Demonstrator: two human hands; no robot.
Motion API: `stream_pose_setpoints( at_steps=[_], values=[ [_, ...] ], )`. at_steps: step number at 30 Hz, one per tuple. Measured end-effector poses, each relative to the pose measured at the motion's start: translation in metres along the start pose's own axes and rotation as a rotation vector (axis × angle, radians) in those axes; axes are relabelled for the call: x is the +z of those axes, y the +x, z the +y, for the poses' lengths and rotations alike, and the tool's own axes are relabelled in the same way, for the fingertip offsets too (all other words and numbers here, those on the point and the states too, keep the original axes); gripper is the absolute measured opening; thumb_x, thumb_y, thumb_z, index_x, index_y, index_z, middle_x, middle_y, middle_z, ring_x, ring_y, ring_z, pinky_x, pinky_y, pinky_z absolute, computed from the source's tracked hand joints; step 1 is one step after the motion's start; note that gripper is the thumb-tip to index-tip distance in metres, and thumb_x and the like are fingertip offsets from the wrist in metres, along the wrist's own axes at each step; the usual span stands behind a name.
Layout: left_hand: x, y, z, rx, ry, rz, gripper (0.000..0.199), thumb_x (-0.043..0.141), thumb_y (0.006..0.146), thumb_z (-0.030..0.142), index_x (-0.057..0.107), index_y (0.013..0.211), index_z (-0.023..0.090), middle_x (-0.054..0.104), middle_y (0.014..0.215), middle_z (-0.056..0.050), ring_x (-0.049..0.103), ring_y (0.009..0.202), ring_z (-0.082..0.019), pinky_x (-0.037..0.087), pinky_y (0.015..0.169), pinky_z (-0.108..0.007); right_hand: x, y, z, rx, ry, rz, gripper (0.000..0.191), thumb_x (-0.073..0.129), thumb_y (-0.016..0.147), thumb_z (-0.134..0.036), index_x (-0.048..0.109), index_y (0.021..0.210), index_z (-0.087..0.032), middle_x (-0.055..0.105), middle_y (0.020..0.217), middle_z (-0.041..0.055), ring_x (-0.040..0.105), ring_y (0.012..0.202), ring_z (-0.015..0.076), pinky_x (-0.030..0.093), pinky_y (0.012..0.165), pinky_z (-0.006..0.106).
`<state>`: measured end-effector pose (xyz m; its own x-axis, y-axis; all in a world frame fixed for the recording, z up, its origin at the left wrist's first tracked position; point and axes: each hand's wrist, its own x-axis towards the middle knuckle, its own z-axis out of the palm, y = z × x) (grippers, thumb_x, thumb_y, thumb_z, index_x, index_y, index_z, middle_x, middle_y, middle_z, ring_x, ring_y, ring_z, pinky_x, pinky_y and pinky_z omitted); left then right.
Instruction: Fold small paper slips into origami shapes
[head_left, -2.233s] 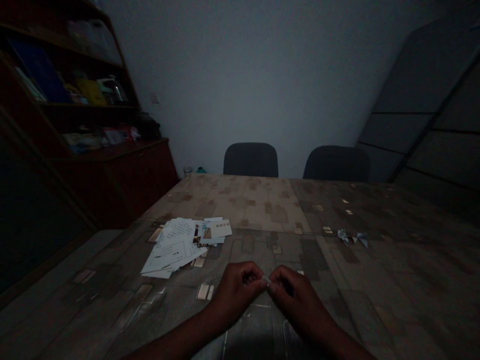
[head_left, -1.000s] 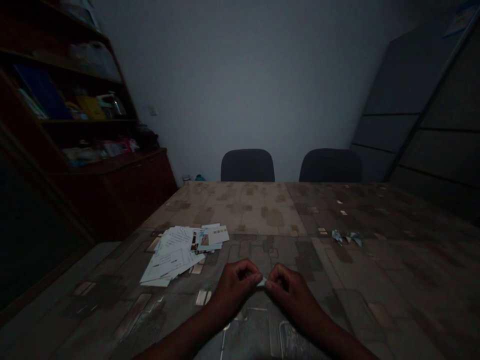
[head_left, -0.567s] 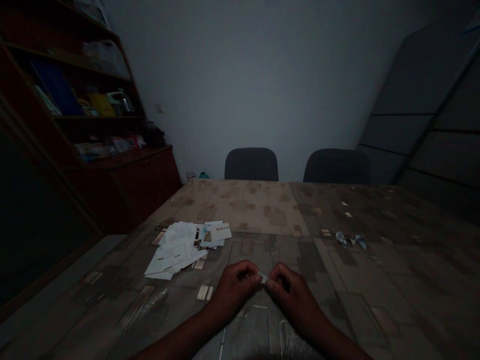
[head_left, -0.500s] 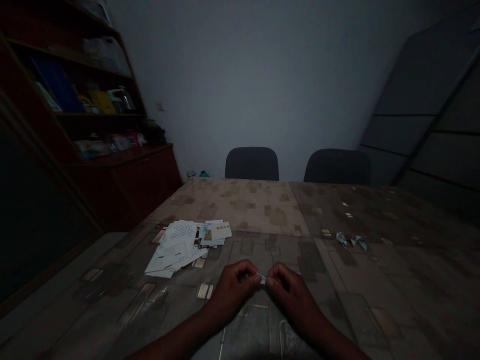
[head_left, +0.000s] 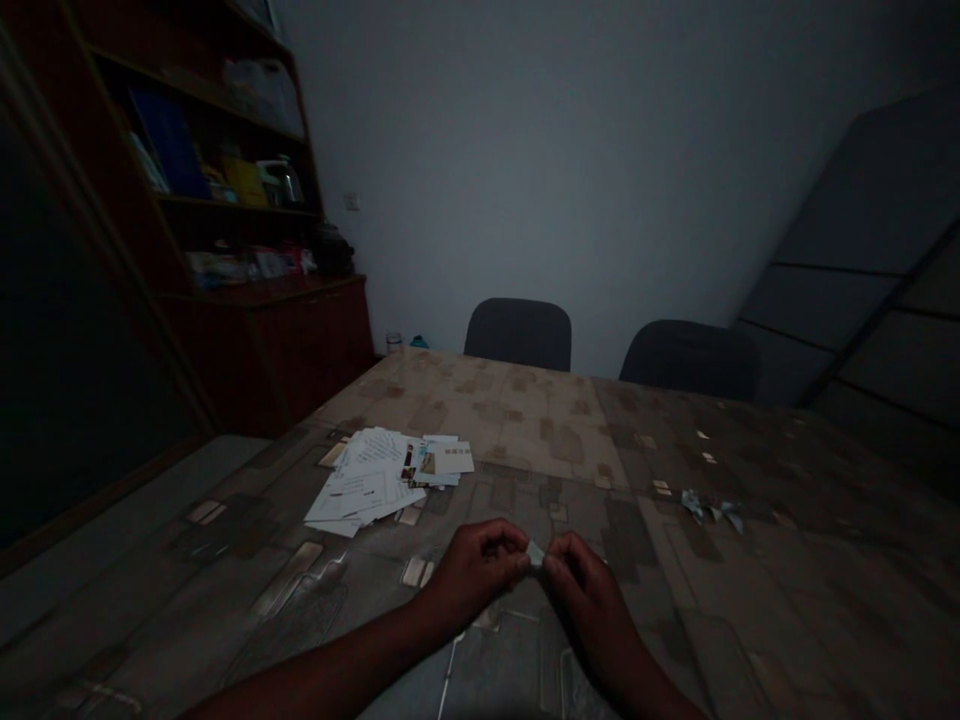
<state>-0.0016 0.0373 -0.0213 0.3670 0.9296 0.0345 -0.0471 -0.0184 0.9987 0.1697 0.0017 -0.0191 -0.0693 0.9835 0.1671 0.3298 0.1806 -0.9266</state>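
Note:
A small pale piece of paper (head_left: 535,554) is pinched between my two hands above the near part of the table. My left hand (head_left: 484,568) has its fingers closed on the paper's left side. On its right side, my right hand (head_left: 583,575) grips it with thumb and forefinger. Left of my hands lies a loose pile of printed papers and cards (head_left: 364,485). Several small folded paper pieces (head_left: 712,510) rest on the table to the right.
The table (head_left: 525,400) has a patterned cover. Two dark chairs (head_left: 519,332) stand at its far edge. A red-brown shelf unit (head_left: 259,320) with assorted items is at the left, and grey panels (head_left: 847,250) are at the right.
The view has shifted and tilted slightly. My hands have moved a little apart at the fingertips, and more of the small paper shows between them.

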Motion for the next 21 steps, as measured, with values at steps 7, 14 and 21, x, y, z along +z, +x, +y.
stream_pose_setpoints(
  at_steps=[7, 14, 21],
  values=[
    [-0.0018, -0.0007, 0.003, 0.051, 0.063, 0.034, 0.016, 0.066, 0.072, 0.03, 0.063, 0.071, 0.014, 0.053, 0.056, 0.003, 0.049, 0.054, -0.012, 0.036, 0.055, -0.023, 0.0012, -0.0017, -0.0022, -0.001, -0.018, -0.033, 0.03, 0.051, 0.089, -0.046, 0.054, 0.077, -0.02, 0.048, 0.066, -0.0036, 0.047, 0.063, 0.0156, 0.035, 0.057, 0.025],
    [-0.0001, -0.0027, 0.0054, 0.114, 0.126, -0.017, 0.015, 0.063, 0.078, 0.029, 0.064, 0.079, 0.014, 0.055, 0.063, 0.003, 0.05, 0.06, -0.013, 0.037, 0.058, -0.022, 0.0003, -0.0026, 0.0018, -0.015, -0.061, -0.01, 0.029, 0.048, 0.092, -0.044, 0.051, 0.075, -0.02, 0.05, 0.069, -0.0024, 0.049, 0.067, 0.0168, 0.038, 0.062, 0.027],
    [-0.0014, -0.0033, 0.0045, 0.139, 0.194, 0.004, 0.014, 0.062, 0.077, 0.024, 0.065, 0.069, 0.014, 0.056, 0.061, 0.002, 0.049, 0.061, -0.013, 0.034, 0.058, -0.022, 0.0018, -0.0033, -0.0004, -0.012, -0.047, -0.024, 0.028, 0.05, 0.09, -0.045, 0.053, 0.08, -0.02, 0.049, 0.069, -0.0032, 0.047, 0.065, 0.016, 0.036, 0.06, 0.026]
  ],
)
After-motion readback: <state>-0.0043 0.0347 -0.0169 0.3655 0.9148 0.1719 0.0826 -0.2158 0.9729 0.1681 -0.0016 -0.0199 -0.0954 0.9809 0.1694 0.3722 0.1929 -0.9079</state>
